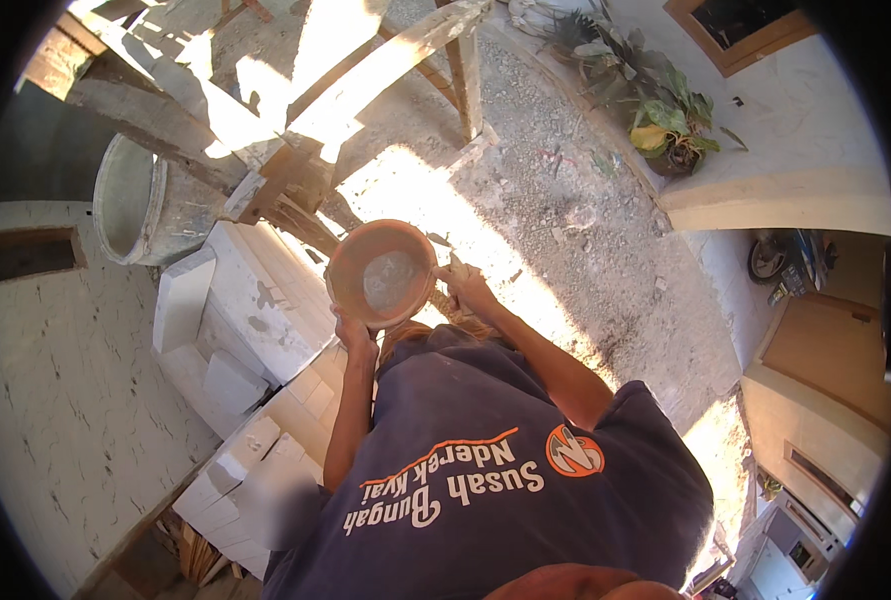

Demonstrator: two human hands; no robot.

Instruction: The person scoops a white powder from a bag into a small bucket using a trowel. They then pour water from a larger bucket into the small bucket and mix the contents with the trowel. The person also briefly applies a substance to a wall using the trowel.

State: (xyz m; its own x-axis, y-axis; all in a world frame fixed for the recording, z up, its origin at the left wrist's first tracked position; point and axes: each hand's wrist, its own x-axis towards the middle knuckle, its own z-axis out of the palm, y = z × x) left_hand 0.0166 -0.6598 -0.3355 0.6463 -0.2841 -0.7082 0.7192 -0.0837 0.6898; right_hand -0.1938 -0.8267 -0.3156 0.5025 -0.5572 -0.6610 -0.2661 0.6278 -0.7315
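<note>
An orange bucket point(363, 250) with grey, pasty material point(388, 280) in its bottom is held out over the ground in front of my body. My left hand point(353, 328) is closed on the near left side of the bucket. My right hand point(465, 288) grips at its right edge, fingers curled; whether it also holds something small there is too small to tell. Just left of the bucket lie stacked white blocks point(260, 300).
Rough wooden scaffolding point(385, 75) stands ahead, with a large pale drum point(180, 215) at left. Grey gravelly ground point(585, 260) runs along a wall with a leafy plant point(665, 125). A parked two-wheeler point(770, 260) is at right, and more pale blocks point(215, 500) sit lower left.
</note>
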